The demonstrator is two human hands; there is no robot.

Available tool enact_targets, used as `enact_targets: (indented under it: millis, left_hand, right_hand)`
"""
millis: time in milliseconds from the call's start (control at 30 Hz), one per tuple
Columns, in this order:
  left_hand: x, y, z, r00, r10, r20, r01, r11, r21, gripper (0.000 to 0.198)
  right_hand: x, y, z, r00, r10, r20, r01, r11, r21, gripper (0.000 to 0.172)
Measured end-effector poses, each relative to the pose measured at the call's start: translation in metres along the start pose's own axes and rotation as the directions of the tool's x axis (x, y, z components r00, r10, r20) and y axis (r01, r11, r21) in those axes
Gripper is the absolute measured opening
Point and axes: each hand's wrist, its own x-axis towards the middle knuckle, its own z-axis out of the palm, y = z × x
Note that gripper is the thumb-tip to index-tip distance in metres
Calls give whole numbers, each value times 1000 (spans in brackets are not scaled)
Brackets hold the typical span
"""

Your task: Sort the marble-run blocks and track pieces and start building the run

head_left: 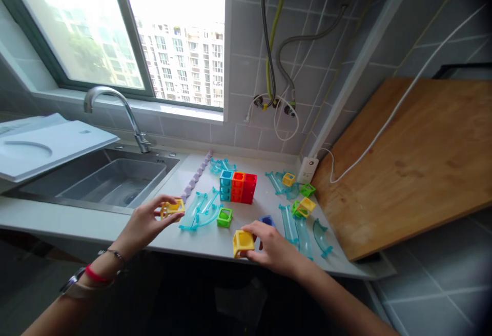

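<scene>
My left hand [156,215] pinches a yellow hollow cube block [172,208] above the counter's front edge. Another yellow cube block [243,244] is held between the thumb and fingers of my right hand [269,246], low over the front edge. A green cube block [224,217] sits between the two hands. Partly hidden behind my right hand lies a blue block [266,220]. Farther back stand joined stacks of cube blocks in teal [225,186], orange [238,187] and red [249,189]. Beside my left hand are translucent teal track pieces [200,212].
More teal tracks [290,224], a yellow cube [306,206] and green cubes [307,189] lie on the right. A purple toothed strip [197,177] runs beside the sink [130,182]. A wooden board [415,166] leans at the right, near a white power adapter [308,170].
</scene>
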Motion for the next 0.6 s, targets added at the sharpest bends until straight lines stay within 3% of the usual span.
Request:
enact_targets:
  millis: [100,233,333,467,600]
  left_hand:
    - [6,-17,-4,992,-117,-40,114,991,-67,50]
    - [38,-18,3,998,-58,-25,57,998,-13,56]
    - [77,-13,15,999,1,-33,2,996,91,54]
    - [139,-9,36,999,34,3,-34,985,167,47]
    - [198,-8,66,996,40,78,-57,973,226,41]
  right_hand:
    - [13,2,36,1000,24,-2,-24,999,-29,47]
    - [23,12,74,996,62,-59,-62,998,-8,53]
    - [23,23,93,978,112,-175,-97,991,88,57]
    - [20,33,108,892,285,-351,-191,941,280,64]
    - [19,34,110,872,321,-369,-167,904,393,78]
